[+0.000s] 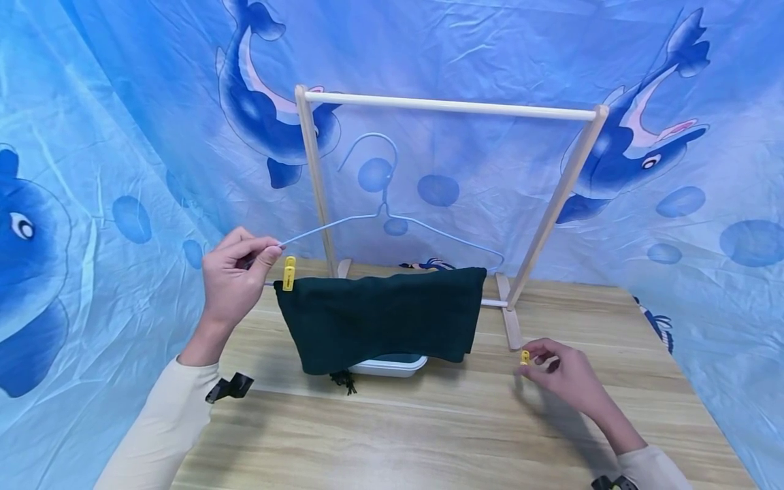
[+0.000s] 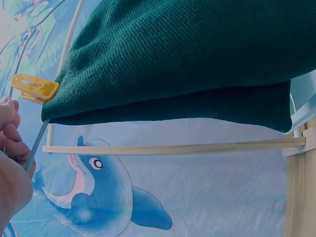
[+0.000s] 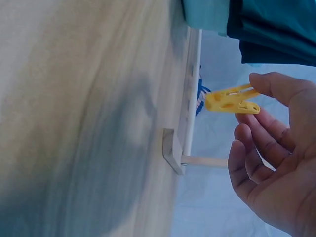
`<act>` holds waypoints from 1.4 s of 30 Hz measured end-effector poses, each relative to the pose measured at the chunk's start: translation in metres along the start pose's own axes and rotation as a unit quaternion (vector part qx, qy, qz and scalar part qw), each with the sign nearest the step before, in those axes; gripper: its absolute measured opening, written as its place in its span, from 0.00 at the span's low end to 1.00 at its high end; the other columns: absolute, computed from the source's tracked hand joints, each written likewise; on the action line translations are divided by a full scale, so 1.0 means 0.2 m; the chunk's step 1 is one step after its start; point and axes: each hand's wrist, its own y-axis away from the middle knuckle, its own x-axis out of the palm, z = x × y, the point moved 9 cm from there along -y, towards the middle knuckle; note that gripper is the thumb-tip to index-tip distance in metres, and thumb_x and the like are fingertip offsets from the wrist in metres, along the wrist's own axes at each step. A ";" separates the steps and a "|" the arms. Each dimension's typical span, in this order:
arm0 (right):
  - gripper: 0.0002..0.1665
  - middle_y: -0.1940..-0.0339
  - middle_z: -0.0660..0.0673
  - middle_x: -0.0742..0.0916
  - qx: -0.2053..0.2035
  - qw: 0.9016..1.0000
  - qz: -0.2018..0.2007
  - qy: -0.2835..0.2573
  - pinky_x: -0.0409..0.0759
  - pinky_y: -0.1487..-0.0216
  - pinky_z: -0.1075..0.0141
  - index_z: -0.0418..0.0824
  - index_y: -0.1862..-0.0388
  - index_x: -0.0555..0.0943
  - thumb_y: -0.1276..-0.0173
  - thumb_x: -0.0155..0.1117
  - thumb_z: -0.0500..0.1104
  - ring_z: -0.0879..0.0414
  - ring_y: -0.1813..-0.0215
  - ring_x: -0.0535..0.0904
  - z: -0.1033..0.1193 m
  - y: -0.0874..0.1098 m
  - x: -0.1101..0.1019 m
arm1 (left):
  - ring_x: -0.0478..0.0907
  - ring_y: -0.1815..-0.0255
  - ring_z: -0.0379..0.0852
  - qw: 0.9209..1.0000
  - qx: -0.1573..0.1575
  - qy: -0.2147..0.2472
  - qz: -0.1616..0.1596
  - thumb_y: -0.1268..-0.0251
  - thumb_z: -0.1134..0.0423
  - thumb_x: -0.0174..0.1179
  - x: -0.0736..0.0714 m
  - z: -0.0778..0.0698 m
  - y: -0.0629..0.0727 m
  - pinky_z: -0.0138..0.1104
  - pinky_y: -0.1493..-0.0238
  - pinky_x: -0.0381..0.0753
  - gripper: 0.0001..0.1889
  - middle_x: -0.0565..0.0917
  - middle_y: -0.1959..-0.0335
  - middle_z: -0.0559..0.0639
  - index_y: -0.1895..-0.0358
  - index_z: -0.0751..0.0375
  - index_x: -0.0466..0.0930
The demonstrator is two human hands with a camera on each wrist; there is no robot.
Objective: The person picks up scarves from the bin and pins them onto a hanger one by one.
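Note:
My left hand (image 1: 231, 275) grips the left end of a light-blue wire hanger (image 1: 441, 236), holding it up over the table. A dark green knitted cloth (image 1: 380, 316) hangs folded over the hanger's lower bar. One yellow clothespin (image 1: 289, 273) clamps the cloth at its left end, close to my left fingers; it shows again in the left wrist view as a yellow clip (image 2: 35, 88). Low at the right, my right hand (image 1: 566, 374) pinches a second yellow clothespin (image 3: 232, 100) between thumb and fingers, apart from the cloth.
Behind the hanger stands a wooden rack with a white top rod (image 1: 453, 105) and a right post (image 1: 554, 211). A white tray (image 1: 392, 367) sits partly hidden beneath the cloth. Dolphin-printed curtains (image 1: 674, 258) enclose the wood-grain table (image 1: 429, 435).

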 end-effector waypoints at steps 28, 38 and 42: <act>0.21 0.61 0.46 0.89 -0.122 0.989 -0.077 0.019 0.76 0.61 0.78 0.39 0.47 0.86 0.40 0.77 0.36 0.69 0.61 0.79 0.39 -0.12 -0.41 | 0.64 0.76 0.36 1.000 0.006 0.006 0.001 0.42 0.80 0.70 0.00 0.01 0.00 0.24 0.76 0.59 0.03 0.72 0.77 0.55 0.65 0.76 0.88; 0.20 0.63 0.53 0.88 -0.154 0.985 -0.064 0.048 0.76 0.62 0.78 0.45 0.47 0.86 0.38 0.78 0.38 0.67 0.62 0.79 0.57 -0.21 -0.52 | 0.64 0.76 0.36 1.000 0.009 0.014 0.000 0.41 0.78 0.70 -0.01 0.01 0.00 0.24 0.77 0.58 0.03 0.73 0.77 0.55 0.66 0.77 0.88; 0.21 0.64 0.51 0.88 -0.201 0.976 -0.065 0.053 0.76 0.61 0.79 0.40 0.46 0.86 0.39 0.76 0.32 0.67 0.63 0.79 0.64 -0.24 -0.55 | 0.64 0.76 0.36 1.000 0.009 0.016 -0.002 0.40 0.77 0.70 -0.01 0.01 0.01 0.24 0.76 0.58 0.03 0.73 0.77 0.55 0.66 0.78 0.87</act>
